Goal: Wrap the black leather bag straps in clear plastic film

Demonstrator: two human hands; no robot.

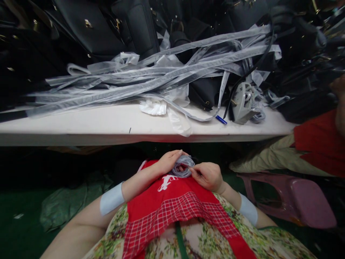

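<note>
Over my lap, against the red apron (151,196), is a coil of thin grey cord (184,172) wound into a ring. My left hand (171,160) grips the coil from its left side, fingers curled over the top and partly hidden behind it. At the ring's right edge, my right hand (208,175) is closed in a pinch, thumb and forefinger on the strands. Whether it holds one strand or several is too small to tell.
A white table (107,120) runs across in front, with long clear plastic sleeves (151,84), a blue pen (221,119) and a tape dispenser (242,102). Black bags (99,25) are heaped behind. A pink stool (309,203) and another person's leg (272,156) are at right.
</note>
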